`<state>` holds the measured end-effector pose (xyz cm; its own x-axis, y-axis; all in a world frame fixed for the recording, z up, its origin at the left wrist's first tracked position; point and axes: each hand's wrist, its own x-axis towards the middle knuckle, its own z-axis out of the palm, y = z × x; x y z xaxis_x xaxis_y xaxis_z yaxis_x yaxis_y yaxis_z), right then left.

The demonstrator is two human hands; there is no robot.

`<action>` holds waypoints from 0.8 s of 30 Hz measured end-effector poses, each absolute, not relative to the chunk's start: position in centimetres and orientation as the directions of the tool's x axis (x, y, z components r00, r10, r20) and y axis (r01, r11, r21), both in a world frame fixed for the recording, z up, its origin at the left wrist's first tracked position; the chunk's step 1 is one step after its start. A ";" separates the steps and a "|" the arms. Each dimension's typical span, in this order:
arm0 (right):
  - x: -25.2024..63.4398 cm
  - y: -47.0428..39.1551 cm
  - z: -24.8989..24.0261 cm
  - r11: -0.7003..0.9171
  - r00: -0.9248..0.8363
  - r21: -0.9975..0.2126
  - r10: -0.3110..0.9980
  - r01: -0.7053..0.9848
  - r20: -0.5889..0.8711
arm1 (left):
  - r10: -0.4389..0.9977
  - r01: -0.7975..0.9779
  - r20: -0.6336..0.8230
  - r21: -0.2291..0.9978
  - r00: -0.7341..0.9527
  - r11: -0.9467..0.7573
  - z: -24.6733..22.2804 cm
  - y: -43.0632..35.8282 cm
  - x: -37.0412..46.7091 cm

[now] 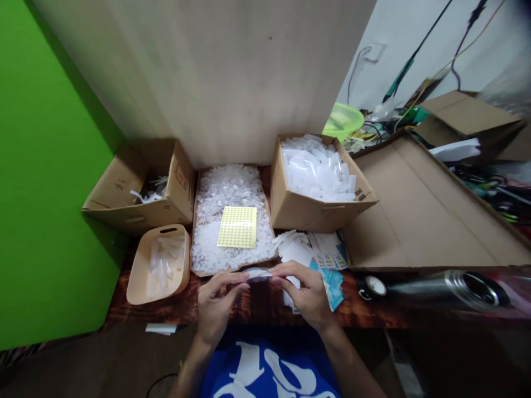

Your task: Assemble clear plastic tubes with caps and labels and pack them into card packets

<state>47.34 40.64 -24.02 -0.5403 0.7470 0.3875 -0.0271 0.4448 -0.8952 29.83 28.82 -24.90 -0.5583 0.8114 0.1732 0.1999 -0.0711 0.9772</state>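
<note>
Between my two hands is a small, curved, whitish plastic packet (259, 273), pinched at both ends above the front of the table. My left hand (218, 301) grips its left end between thumb and fingers. The right end is pinched the same way by my right hand (307, 293). What the packet contains is too small to tell. Just beyond it, a shallow cardboard tray (271, 213) is full of small clear plastic pieces. A yellow sheet of small printed labels (237, 226) lies on top of them.
An open box (323, 213) of clear packets stands behind my right hand, near printed cards (332, 279). On the left are another cardboard box (136, 215) and a beige basket (136, 276) with plastic packets. A steel flask (431, 290) lies at right beside a large cardboard sheet (427, 210).
</note>
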 end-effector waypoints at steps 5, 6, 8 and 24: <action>49.9 38.5 -25.8 0.468 -0.565 -0.884 0.730 0.001 0.385 | 0.834 0.145 0.142 0.987 -0.534 -0.075 -26.6 26.3 31.1; 50.4 38.0 -26.2 0.458 -0.569 -0.889 0.736 0.018 0.367 | 0.836 0.142 0.129 0.988 -0.533 -0.062 -26.9 25.9 31.4; 51.3 36.8 -26.8 0.429 -0.579 -0.901 0.751 0.064 0.316 | 0.843 0.142 0.097 0.990 -0.530 -0.024 -27.5 25.2 32.0; 52.6 32.0 -30.6 0.222 -0.494 -0.942 0.866 0.252 0.073 | 0.691 -0.283 -0.461 0.887 -0.557 0.364 -31.5 22.3 34.6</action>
<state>52.59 31.97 -30.62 -0.4940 0.8664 0.0726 0.2516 0.2224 -0.9419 34.63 22.29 -31.49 -0.5570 0.6907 -0.4612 -0.2833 0.3640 0.8873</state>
